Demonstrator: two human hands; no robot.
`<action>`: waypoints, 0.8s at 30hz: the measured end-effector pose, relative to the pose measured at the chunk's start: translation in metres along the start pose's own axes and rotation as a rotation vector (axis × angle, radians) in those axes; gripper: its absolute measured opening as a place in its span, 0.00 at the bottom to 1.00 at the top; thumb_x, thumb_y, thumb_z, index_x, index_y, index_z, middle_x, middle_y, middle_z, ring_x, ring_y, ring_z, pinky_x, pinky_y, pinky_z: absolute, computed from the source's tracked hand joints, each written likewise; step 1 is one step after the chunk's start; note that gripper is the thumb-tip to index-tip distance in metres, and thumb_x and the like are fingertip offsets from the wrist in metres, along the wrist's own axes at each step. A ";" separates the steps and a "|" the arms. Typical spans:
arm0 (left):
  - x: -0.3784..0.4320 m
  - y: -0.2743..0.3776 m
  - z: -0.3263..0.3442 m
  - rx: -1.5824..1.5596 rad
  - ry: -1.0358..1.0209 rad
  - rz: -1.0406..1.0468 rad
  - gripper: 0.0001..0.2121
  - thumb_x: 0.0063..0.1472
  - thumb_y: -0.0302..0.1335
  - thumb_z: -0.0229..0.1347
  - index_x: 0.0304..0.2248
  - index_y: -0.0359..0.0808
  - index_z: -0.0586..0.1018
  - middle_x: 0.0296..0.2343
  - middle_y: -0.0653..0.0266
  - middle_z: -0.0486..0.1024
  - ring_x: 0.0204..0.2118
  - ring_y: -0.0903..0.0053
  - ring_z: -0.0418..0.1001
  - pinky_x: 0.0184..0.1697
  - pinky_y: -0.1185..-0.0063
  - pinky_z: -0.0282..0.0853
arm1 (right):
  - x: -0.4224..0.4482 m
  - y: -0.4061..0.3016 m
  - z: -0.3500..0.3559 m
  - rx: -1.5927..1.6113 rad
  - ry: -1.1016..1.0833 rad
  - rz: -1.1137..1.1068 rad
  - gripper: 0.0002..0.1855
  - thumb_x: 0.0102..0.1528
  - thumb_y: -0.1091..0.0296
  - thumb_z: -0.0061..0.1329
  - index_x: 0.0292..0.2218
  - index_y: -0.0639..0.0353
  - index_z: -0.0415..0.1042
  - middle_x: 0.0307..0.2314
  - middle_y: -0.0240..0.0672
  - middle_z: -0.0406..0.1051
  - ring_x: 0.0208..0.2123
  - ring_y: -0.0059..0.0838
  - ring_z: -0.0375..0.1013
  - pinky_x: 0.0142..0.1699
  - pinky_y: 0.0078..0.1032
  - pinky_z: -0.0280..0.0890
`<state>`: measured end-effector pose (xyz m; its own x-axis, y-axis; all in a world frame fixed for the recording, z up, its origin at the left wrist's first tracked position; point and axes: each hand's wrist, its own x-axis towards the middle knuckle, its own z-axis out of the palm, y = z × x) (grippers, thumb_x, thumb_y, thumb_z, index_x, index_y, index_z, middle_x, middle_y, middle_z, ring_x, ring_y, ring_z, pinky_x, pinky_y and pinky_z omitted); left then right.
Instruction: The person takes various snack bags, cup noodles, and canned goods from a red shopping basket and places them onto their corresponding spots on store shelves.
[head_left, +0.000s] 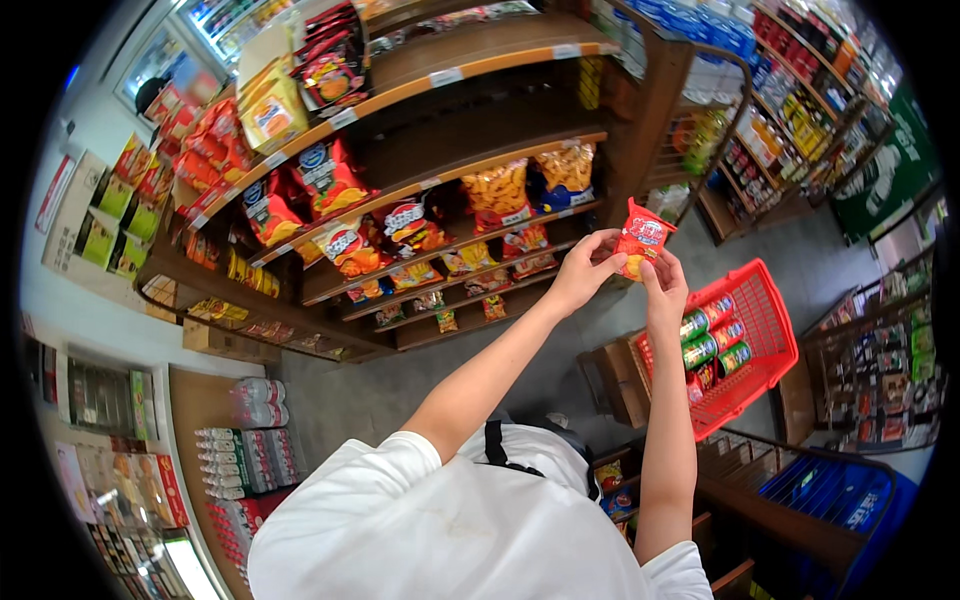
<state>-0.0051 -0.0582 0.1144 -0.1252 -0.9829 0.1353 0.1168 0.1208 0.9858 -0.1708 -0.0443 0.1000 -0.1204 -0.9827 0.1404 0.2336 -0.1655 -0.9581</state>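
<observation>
A small red snack bag (643, 234) with printed chips on its front is held up between both hands, upright and slightly tilted. My left hand (585, 268) pinches its left side, thumb on the front. On the lower right side my right hand (666, 289) grips the same bag, thumb also in front. Behind and below my right forearm is a red plastic shopping basket (776, 330) on a brown cardboard box (616, 379). Several green, blue and red chip canisters (699, 350) lie in the basket.
Ahead stands a brown shelf unit (480, 71) with large chip bags (495, 191) and smaller snack packs (469, 260). Bottled drink packs (247, 457) are stacked on the left. More drink shelves (795, 97) stand at the far right. A wire-sided rack (810, 510) is at lower right.
</observation>
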 end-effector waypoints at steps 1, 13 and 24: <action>0.001 0.007 -0.013 -0.001 0.018 0.022 0.19 0.62 0.27 0.59 0.52 0.32 0.73 0.41 0.64 0.73 0.42 0.80 0.72 0.47 0.79 0.71 | 0.004 -0.002 0.014 -0.012 -0.021 -0.008 0.22 0.60 0.72 0.53 0.53 0.68 0.65 0.47 0.40 0.72 0.48 0.26 0.72 0.55 0.25 0.66; -0.050 0.072 -0.176 0.008 0.272 0.101 0.18 0.64 0.27 0.57 0.52 0.31 0.73 0.42 0.63 0.76 0.45 0.80 0.73 0.48 0.79 0.71 | -0.012 -0.015 0.205 -0.012 -0.250 -0.006 0.17 0.61 0.73 0.51 0.50 0.66 0.68 0.44 0.35 0.73 0.46 0.21 0.71 0.53 0.22 0.65; -0.091 0.152 -0.325 0.113 0.561 0.333 0.16 0.64 0.28 0.58 0.49 0.30 0.75 0.40 0.59 0.79 0.40 0.80 0.76 0.44 0.80 0.73 | -0.023 -0.030 0.393 0.136 -0.483 -0.143 0.15 0.61 0.73 0.52 0.48 0.67 0.68 0.44 0.39 0.74 0.46 0.25 0.74 0.52 0.23 0.68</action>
<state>0.3444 0.0041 0.2199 0.4355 -0.8100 0.3927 -0.0475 0.4150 0.9086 0.2038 -0.0490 0.2234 0.2915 -0.8703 0.3970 0.3744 -0.2781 -0.8846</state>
